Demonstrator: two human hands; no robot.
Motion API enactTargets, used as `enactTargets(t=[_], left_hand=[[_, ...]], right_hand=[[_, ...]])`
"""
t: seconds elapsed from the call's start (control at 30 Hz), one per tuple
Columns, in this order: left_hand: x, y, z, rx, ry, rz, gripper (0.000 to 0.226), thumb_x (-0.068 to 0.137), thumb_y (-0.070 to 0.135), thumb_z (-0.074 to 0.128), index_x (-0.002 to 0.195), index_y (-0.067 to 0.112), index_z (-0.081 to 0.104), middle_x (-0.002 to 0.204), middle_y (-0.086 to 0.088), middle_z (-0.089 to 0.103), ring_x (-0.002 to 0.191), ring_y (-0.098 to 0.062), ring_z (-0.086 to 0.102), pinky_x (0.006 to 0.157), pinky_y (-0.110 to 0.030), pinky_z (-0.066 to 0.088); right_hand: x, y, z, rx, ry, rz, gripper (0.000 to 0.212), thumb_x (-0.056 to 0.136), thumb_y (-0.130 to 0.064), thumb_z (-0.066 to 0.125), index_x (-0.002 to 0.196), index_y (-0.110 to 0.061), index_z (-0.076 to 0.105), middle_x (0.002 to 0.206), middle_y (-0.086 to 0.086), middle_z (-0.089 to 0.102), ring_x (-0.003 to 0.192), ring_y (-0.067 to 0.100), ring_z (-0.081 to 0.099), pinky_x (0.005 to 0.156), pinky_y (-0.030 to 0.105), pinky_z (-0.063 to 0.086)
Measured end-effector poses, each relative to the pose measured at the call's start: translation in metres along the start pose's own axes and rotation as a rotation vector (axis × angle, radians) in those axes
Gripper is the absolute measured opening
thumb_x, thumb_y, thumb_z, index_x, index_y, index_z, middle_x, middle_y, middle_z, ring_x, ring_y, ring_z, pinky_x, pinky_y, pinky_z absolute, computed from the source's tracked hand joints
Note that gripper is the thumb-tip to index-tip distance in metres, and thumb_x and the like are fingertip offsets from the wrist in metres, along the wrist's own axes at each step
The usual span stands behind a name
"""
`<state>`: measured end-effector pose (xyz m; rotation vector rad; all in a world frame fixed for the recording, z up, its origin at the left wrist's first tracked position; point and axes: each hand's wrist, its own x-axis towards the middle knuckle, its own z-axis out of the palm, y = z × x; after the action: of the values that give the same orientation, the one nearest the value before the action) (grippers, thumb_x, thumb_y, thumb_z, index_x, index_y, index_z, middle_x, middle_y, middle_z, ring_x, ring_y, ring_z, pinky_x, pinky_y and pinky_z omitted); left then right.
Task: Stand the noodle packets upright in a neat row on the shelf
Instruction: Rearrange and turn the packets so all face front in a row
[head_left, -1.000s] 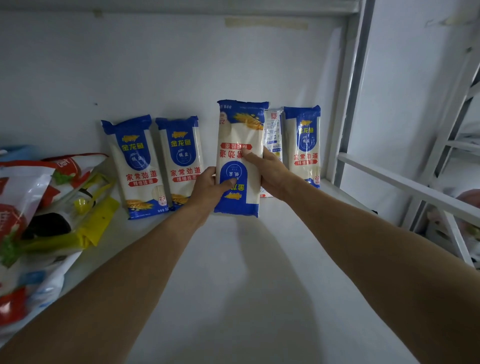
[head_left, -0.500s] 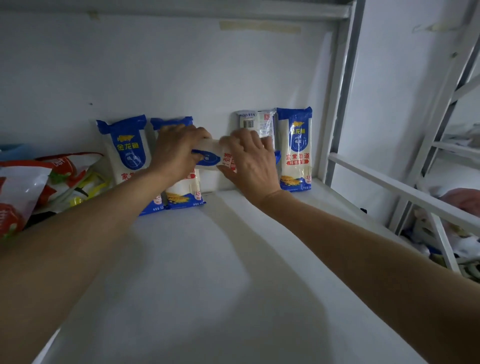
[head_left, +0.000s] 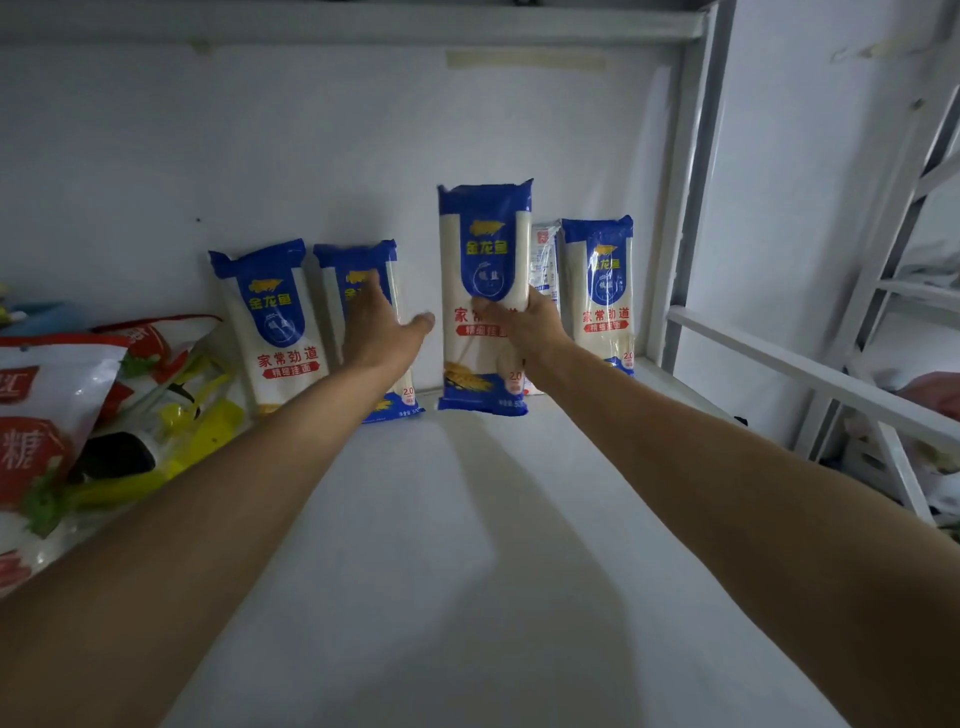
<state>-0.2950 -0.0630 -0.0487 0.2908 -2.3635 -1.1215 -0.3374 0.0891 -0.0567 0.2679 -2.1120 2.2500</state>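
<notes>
Several blue-and-white noodle packets lean upright against the back wall of the white shelf (head_left: 467, 519). My right hand (head_left: 524, 325) grips one packet (head_left: 483, 249) by its right edge, label the right way up, its bottom near the shelf in the gap of the row. My left hand (head_left: 376, 325) hovers with fingers spread in front of the second packet (head_left: 358, 260), holding nothing. To the left stands the first packet (head_left: 270, 317). At the right stand a packet turned back-side out (head_left: 544, 260) and the last packet (head_left: 602, 291).
Red, white and yellow snack bags (head_left: 57, 415) are heaped at the shelf's left end. A white metal upright (head_left: 691, 208) closes the shelf's right end, with a rail (head_left: 810, 374) and more racking beyond it.
The packet, held upside down a second ago, was turned sideways in both hands and now stands label-up. My left hand has let go of it.
</notes>
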Motion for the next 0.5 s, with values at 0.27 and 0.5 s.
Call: enactTargets(t=[0.27, 0.5], left_hand=[[0.001, -0.013, 0.053, -0.472, -0.179, -0.266, 0.035, 0.092, 0.026, 0.061, 0.121, 0.006, 0.055, 0.076, -0.002, 0.06, 0.06, -0.012, 0.058, 0.059, -0.022, 0.054], [0.02, -0.038, 0.074, -0.55, -0.052, -0.214, 0.031, 0.092, 0.016, 0.062, 0.12, 0.004, 0.06, 0.098, -0.01, 0.067, 0.064, -0.012, 0.064, 0.055, -0.016, 0.057]], right_hand=[[0.021, 0.011, 0.009, -0.101, -0.119, -0.03, 0.037, 0.083, -0.02, 0.075, 0.116, -0.014, 0.058, 0.113, 0.01, 0.07, 0.1, 0.027, 0.068, 0.092, 0.046, 0.055], [0.031, 0.053, 0.018, -0.163, 0.064, 0.001, 0.051, 0.08, -0.023, 0.076, 0.124, -0.015, 0.051, 0.118, 0.007, 0.068, 0.106, 0.026, 0.066, 0.091, 0.047, 0.056]])
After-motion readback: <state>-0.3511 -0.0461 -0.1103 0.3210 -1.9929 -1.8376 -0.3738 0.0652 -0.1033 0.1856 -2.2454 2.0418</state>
